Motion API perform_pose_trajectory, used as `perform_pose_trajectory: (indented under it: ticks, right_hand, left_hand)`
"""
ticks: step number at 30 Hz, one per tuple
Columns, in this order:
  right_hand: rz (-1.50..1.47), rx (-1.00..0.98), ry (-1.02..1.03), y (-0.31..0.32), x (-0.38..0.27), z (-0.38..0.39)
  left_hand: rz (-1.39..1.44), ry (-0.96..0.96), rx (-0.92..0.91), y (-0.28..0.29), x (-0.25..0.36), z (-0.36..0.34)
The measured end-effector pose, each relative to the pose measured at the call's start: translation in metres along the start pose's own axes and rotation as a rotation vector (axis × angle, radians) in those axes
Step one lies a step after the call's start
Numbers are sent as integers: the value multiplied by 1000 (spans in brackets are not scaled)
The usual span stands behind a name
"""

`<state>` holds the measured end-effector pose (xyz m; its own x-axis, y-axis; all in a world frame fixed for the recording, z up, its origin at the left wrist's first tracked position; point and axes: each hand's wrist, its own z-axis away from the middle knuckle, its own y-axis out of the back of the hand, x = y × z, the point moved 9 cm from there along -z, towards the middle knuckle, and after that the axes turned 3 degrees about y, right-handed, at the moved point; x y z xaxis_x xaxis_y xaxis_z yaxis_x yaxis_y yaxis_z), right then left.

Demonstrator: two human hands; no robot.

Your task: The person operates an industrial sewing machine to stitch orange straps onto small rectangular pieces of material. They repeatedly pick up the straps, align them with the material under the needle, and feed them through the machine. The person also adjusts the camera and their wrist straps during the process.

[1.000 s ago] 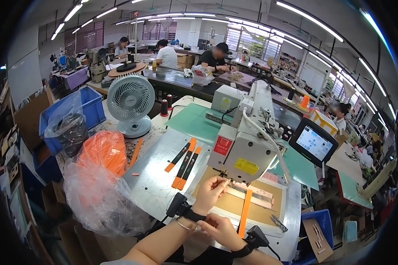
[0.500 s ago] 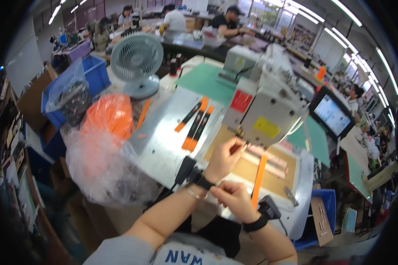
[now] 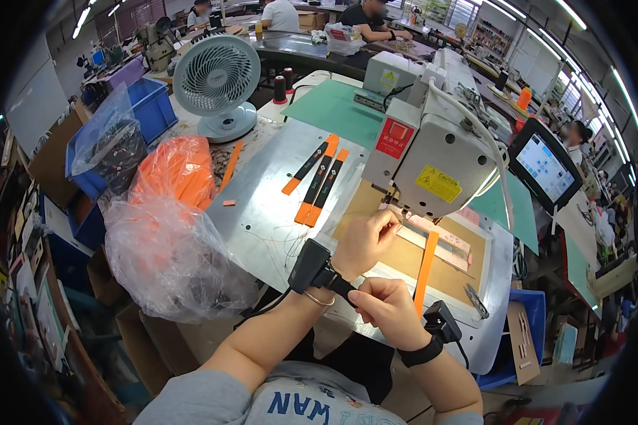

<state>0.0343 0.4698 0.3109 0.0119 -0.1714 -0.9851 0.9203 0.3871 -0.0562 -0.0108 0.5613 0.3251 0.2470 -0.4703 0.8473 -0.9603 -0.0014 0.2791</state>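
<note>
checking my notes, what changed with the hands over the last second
The right hand drew back from the orange strip to the band on the left wrist. The left hand stayed under the sewing machine. The strips on the metal plate stayed put.

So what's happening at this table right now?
A person sits at an industrial sewing machine. Their left hand reaches up under the machine head, fingers at a pale strip on the tan template board. Their right hand pinches the strap of the black wrist device on the left arm. An orange strap lies on the board by the hands, more orange-and-black straps wait on the metal table, and a clear bag holds others.
</note>
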Motion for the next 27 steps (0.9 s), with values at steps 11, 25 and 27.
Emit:
perform_pose_trajectory:
  ticks: [11,25,27]
  right_hand:
    - [146,-15,94,1,-11,-3]
    - [602,79,460,11,-5,-6]
    - [598,81,463,11,-7,-5]
  left_hand:
    - [928,502,-220,-34,-35,8]
    - [1839,676,-284,-34,9,3]
    - [1783,684,-269,-34,8,4]
